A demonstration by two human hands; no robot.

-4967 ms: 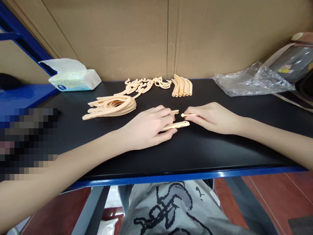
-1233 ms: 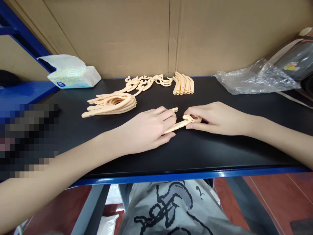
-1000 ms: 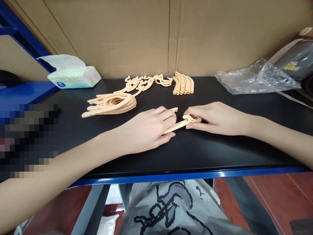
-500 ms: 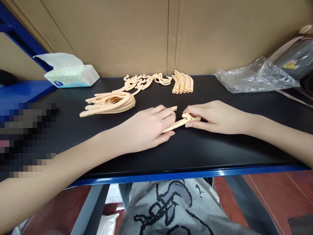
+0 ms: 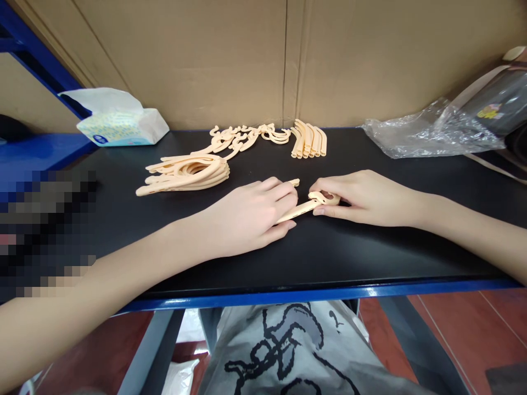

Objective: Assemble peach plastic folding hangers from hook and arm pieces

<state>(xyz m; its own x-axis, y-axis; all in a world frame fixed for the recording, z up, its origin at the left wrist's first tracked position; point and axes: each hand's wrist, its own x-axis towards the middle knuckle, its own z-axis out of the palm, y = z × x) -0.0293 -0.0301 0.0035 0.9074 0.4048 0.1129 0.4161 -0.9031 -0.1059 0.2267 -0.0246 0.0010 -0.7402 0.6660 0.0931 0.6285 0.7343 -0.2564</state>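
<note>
My left hand (image 5: 255,216) lies palm down with its fingers wrapped over a beige plastic piece (image 5: 302,209), low over the black tabletop. One end of that piece shows past the fingertips; the part under the palm is hidden. At its right end, my right hand (image 5: 362,197) pinches a curved, hook-shaped beige part (image 5: 329,197) between thumb and fingers. The hook part touches the long piece. Left of my hands is a stack of beige curved pieces (image 5: 193,173). Behind it lie loose beige hooks (image 5: 239,137) and a row of bent beige tubes (image 5: 308,140).
A tissue pack (image 5: 123,126) stands at the back left. Crumpled clear plastic (image 5: 411,129) and a grey bag (image 5: 498,104) are at the back right. Brown cardboard (image 5: 185,60) rises behind the black table (image 5: 349,252), which has a blue front edge.
</note>
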